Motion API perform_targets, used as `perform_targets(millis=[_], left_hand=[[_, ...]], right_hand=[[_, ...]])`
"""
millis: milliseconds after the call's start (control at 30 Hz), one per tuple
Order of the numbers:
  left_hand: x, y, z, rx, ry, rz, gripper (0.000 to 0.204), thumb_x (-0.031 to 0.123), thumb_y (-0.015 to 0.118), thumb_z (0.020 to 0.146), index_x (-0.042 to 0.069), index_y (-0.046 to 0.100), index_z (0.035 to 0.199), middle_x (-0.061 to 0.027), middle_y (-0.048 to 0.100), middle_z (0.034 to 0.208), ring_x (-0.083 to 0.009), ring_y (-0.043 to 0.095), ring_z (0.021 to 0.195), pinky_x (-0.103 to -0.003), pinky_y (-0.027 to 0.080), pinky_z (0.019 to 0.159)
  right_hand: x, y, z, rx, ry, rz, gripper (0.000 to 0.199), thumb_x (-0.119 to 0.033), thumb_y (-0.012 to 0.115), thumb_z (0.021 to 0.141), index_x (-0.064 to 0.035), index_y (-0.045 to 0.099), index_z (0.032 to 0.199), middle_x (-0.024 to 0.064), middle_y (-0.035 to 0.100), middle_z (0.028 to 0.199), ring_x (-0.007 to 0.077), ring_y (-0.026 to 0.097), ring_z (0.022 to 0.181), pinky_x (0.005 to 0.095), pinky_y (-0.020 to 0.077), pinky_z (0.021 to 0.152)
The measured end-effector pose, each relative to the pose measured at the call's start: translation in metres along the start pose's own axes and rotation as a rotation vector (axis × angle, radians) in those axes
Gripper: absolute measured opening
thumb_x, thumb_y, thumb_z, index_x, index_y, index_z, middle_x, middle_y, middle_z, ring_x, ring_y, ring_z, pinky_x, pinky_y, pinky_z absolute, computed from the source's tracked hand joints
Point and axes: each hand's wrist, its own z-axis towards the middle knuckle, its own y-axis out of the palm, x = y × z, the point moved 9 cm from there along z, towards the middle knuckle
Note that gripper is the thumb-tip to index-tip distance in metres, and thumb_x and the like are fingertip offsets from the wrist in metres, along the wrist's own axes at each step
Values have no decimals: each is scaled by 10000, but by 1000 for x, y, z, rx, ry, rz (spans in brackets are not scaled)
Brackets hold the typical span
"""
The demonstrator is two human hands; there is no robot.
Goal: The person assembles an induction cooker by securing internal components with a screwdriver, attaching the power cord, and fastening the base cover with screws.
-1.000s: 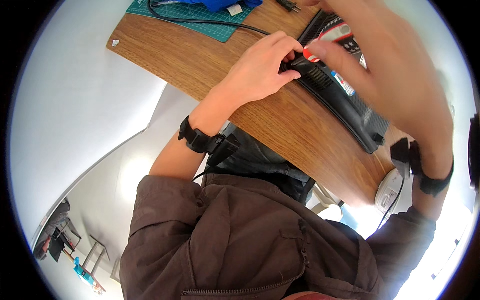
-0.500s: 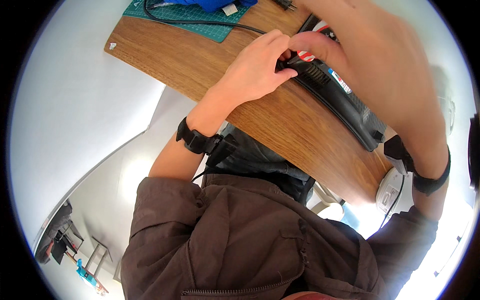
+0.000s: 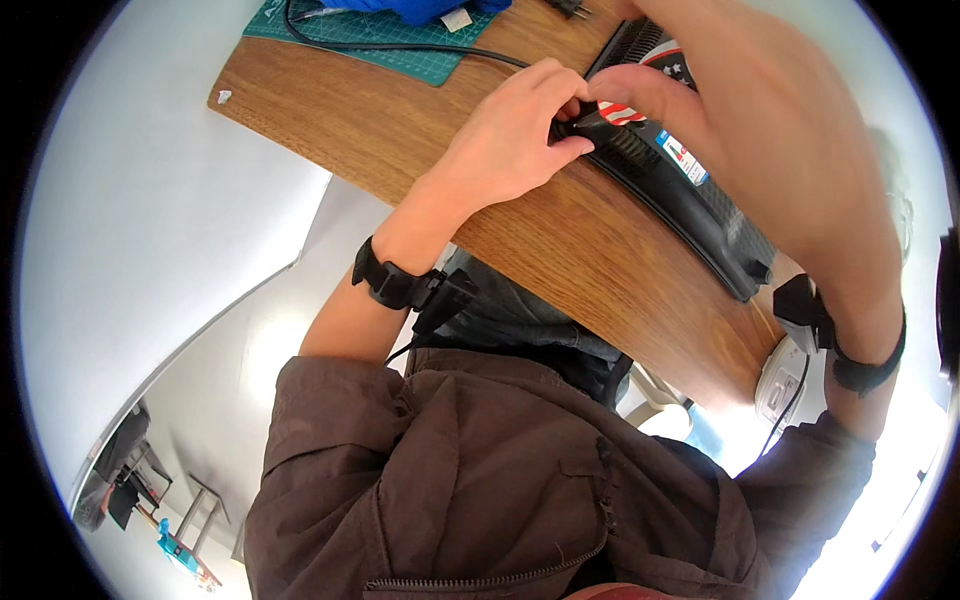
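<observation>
A long black device with vent slots and a meshed surface lies slantwise on the wooden table. It carries a red-and-white striped sticker, a starred sticker and a small blue-and-white label. My left hand is closed around its near left corner, thumb below and fingers curled above. What the fingertips press on there is hidden. My right hand arches over the device, its thumb stretched left beside the striped sticker, close to my left fingers. Its other fingers are out of sight. A black cable runs behind my left hand, where its end is hidden.
A green cutting mat with blue cloth on it lies at the far left of the wooden table. A plug rests at the far edge. A white appliance stands by the table's right end.
My right hand has shifted slightly right and more of the starred sticker shows. The striped sticker appears a little further right. My left hand stays in place.
</observation>
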Motion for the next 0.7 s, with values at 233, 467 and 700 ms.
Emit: perform_targets(millis=[233, 467, 700], left_hand=[[1, 2, 2, 11, 37, -43, 362, 54, 811, 806, 49, 624, 1116, -92, 603, 1004, -270, 654, 935, -389, 549, 812], [0, 1, 1, 22, 5, -65, 365, 55, 813, 808, 40, 622, 1119, -94, 604, 1004, -267, 660, 930, -381, 556, 806], [1, 2, 3, 22, 59, -84, 369, 46, 814, 804, 37, 622, 1119, -97, 611, 1016, -266, 664, 930, -378, 558, 810]], right_hand=[[1, -1, -2, 8, 10, -4, 251, -232, 679, 967, -13, 565, 1011, 154, 624, 926, 343, 648, 900, 415, 523, 767], [2, -2, -3, 15, 9, -2, 254, -235, 679, 969, -12, 563, 1007, 156, 625, 925, 344, 649, 903, 416, 523, 769], [3, -4, -5, 24, 11, -3, 258, -237, 679, 970, -10, 560, 1002, 157, 626, 924, 345, 649, 905, 417, 523, 770]])
